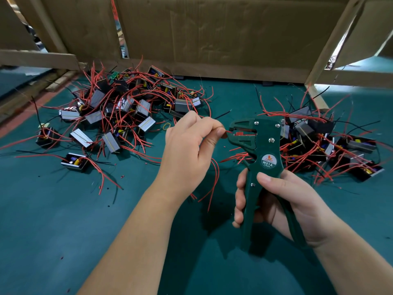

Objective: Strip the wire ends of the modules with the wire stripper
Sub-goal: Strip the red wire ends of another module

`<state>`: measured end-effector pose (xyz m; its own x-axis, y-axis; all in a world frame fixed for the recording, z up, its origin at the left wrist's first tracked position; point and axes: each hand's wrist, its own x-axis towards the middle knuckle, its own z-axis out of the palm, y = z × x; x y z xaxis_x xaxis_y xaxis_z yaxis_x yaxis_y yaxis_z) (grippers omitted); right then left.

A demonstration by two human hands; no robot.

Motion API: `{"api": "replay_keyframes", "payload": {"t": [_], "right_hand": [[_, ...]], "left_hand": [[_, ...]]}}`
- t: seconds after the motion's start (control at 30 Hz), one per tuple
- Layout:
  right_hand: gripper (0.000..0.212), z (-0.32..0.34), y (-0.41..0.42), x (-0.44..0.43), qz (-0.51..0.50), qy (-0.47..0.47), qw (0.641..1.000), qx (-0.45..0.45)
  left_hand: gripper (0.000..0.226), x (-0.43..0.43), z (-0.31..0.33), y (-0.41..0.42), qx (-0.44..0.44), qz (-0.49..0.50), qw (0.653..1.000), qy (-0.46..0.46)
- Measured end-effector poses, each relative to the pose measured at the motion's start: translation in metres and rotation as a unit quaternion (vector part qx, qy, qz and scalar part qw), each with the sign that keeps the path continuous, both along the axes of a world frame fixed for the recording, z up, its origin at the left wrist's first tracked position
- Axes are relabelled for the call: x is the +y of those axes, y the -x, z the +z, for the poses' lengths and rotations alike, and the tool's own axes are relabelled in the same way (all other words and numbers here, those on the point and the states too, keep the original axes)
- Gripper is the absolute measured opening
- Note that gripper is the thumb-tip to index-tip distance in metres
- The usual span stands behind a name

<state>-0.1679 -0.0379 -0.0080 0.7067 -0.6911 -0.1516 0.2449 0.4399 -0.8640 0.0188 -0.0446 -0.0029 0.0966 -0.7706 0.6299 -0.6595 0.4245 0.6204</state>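
My right hand point(282, 201) grips the handles of a dark green wire stripper point(258, 145), held upright with its jaws pointing left. My left hand point(189, 150) pinches a red wire point(215, 173) between thumb and forefinger, and the wire's tip sits in the stripper's jaws. The rest of that wire loops down below my left palm; whatever module it belongs to is hidden under the hand. A heap of small black and silver modules point(119, 111) with red and black wires lies at the left. A second heap of modules point(323, 145) lies at the right, behind the stripper.
The work surface is a teal mat point(63, 220) dotted with tiny red insulation scraps. A cardboard wall point(212, 35) in a wooden frame closes the back. A slanted wooden brace point(319, 96) stands at the back right. A yellow rubber band point(166, 125) lies near the left heap.
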Motion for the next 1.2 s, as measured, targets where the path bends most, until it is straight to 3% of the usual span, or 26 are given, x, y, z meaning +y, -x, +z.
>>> {"api": "replay_keyframes", "payload": {"t": [0.47,1.2], "right_hand": [[0.044,-0.003,-0.001,0.0,0.002,-0.004,1.0,-0.002],[0.039,0.0,-0.004,0.005,0.014,-0.011,0.999,-0.039]], "left_hand": [[0.021,-0.002,-0.002,0.0,-0.054,0.029,0.998,0.018],[0.027,0.002,-0.004,0.013,0.006,0.064,0.995,0.082]]}}
